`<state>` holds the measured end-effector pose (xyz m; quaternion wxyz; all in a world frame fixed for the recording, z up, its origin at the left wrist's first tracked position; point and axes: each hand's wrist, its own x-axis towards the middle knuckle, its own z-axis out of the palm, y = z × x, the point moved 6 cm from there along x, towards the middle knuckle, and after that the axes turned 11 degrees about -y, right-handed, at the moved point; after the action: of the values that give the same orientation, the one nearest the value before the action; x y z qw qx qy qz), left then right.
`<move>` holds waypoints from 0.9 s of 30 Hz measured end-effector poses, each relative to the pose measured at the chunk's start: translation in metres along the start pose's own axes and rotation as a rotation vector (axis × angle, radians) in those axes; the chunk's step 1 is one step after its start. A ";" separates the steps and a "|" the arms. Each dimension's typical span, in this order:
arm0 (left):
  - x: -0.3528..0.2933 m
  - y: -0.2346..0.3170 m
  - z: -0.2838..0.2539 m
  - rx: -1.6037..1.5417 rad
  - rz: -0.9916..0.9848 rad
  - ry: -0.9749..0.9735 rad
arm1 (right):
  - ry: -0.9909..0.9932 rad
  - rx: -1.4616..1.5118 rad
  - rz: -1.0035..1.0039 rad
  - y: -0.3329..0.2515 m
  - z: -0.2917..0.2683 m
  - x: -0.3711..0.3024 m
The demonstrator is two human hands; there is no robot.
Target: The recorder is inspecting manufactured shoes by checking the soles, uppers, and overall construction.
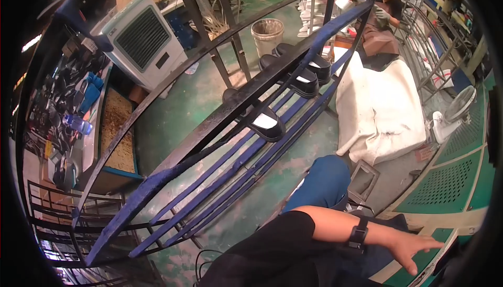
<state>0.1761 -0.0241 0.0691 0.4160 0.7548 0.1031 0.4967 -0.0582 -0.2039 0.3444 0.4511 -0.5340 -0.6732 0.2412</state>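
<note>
My left hand (411,247), a dark watch (359,233) on its wrist, reaches across to the lower right. Its fingers are spread and hold nothing. The fingertips are at the pale edge of a green and cream panel (443,245); whether they touch it I cannot tell. My right hand is out of view. Ahead of me stands a metal rack with blue-wrapped bars (220,174). On it rest several black shoes, the nearest one (267,124) with a white patch inside.
A white air cooler (141,40) and a cluttered bench (99,130) stand at left. Behind the rack is a bucket (267,33). A large cream sack (382,114) lies at right, with a seated, gloved person (382,30) beyond it and a fan (461,103) beside it.
</note>
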 end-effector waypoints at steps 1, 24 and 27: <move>0.011 -0.005 0.009 -0.161 -0.015 -0.040 | -0.024 0.125 -0.012 0.044 -0.005 0.005; -0.220 -0.064 -0.024 -0.658 -1.078 0.628 | -0.745 1.083 0.914 0.647 0.042 0.065; -0.192 -0.101 -0.057 -0.705 -1.073 0.729 | -1.077 0.741 0.600 0.610 0.049 0.083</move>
<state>0.0616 -0.0390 -0.1230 0.7588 0.2092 0.4241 0.4479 0.2034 0.0722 -0.1422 0.1222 -0.3147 -0.5004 0.7972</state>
